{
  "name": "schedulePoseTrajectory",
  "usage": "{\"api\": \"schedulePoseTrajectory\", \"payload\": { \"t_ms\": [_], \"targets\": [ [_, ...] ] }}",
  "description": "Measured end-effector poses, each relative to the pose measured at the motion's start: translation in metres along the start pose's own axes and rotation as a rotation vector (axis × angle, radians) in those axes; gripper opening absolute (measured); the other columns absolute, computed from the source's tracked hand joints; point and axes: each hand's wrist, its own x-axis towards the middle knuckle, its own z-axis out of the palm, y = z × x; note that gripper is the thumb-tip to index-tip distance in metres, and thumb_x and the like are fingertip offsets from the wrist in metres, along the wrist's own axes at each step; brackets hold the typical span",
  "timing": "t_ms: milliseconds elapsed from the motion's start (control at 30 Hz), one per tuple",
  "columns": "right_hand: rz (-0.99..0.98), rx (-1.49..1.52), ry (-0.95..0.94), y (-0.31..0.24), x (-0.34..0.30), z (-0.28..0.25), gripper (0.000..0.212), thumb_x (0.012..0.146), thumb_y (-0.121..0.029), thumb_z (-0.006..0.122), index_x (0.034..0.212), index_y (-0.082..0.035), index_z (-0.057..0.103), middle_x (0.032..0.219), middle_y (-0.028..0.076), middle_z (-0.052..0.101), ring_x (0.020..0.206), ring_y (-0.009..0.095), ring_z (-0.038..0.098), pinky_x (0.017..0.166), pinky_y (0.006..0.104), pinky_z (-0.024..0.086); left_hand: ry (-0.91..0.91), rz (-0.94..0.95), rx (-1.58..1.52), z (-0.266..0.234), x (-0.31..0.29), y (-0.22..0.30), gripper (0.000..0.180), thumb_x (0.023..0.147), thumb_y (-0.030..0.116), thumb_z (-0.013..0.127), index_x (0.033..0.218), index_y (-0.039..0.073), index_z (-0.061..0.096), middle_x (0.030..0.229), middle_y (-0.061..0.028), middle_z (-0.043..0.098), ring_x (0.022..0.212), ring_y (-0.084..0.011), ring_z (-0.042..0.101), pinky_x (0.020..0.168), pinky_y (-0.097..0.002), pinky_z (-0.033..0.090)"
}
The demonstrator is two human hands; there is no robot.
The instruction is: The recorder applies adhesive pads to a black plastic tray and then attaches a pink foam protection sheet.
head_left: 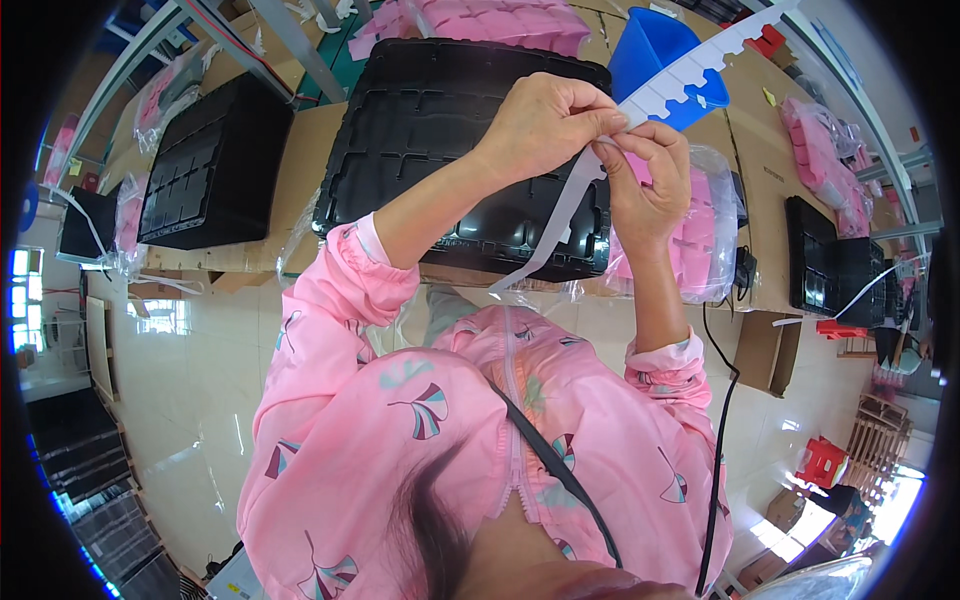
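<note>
A long white strip (690, 75) with a notched edge runs from the upper right down to my hands. Its lower length hangs over a black plastic tray (430, 130), the tail reaching the table's front edge. The thumb and fingers of my left hand (545, 125) are pinched together on the strip. Just right of it and lower, my right hand (652, 185) pinches the strip too, its fingertips close to the left ones. What lies exactly between the fingertips is too small to make out. The tray has a moulded grid on its upturned surface.
Behind the strip stands a blue bin (645, 50). Pink moulded trays in clear plastic (705, 230) lie right of the black tray, more pink ones (480, 25) behind it. A black crate stack (215, 165) stands at left. A black cable (722, 400) hangs down at right.
</note>
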Motion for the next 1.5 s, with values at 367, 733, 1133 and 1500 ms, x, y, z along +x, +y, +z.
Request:
{"api": "schedulePoseTrajectory", "payload": {
  "t_ms": [367, 733, 1133, 1500],
  "targets": [
    [0.164, -0.035, 0.006, 0.017, 0.018, -0.007, 0.011, 0.071, -0.003, 0.07, 0.078, -0.002, 0.061, 0.084, 0.007, 0.06, 0.077, 0.017, 0.056, 0.069, 0.0271, 0.044, 0.133, 0.029, 0.2, -0.02, 0.009, -0.001, 0.018, 0.083, 0.018, 0.062, 0.088, 0.0, 0.066, 0.069, 0.0001, 0.062, 0.062, -0.0029, 0.053, 0.058, -0.0198, 0.044],
    [0.396, -0.121, -1.077, 0.178, 0.072, 0.048, 0.013, 0.076, -0.01, 0.061, 0.081, 0.002, 0.062, 0.075, 0.008, 0.063, 0.074, 0.015, 0.058, 0.069, 0.0288, 0.045, 0.066, 0.05, 0.186, -0.059, 0.011, 0.011, 0.021, 0.085, 0.019, 0.061, 0.088, -0.001, 0.064, 0.067, -0.0008, 0.061, 0.061, -0.0062, 0.054, 0.057, -0.0197, 0.044],
    [0.311, -0.263, -1.356, 0.234, 0.089, 0.092, 0.007, 0.072, -0.007, 0.06, 0.077, -0.001, 0.061, 0.068, 0.006, 0.059, 0.066, 0.015, 0.055, 0.06, 0.0306, 0.043, 0.106, 0.026, 0.177, -0.086, 0.009, 0.012, 0.02, 0.086, 0.017, 0.06, 0.09, -0.002, 0.064, 0.07, -0.0021, 0.062, 0.062, -0.0074, 0.055, 0.058, -0.0205, 0.044],
    [0.259, -0.414, -1.317, 0.194, 0.097, 0.1, 0.004, 0.067, -0.003, 0.059, 0.07, -0.002, 0.061, 0.064, 0.011, 0.059, 0.058, 0.022, 0.057, 0.053, 0.034, 0.044, 0.079, -0.009, 0.146, -0.092, 0.008, 0.012, 0.019, 0.085, 0.016, 0.061, 0.09, -0.002, 0.063, 0.069, -0.0014, 0.061, 0.062, -0.0067, 0.055, 0.058, -0.02, 0.044]
  ]
}}
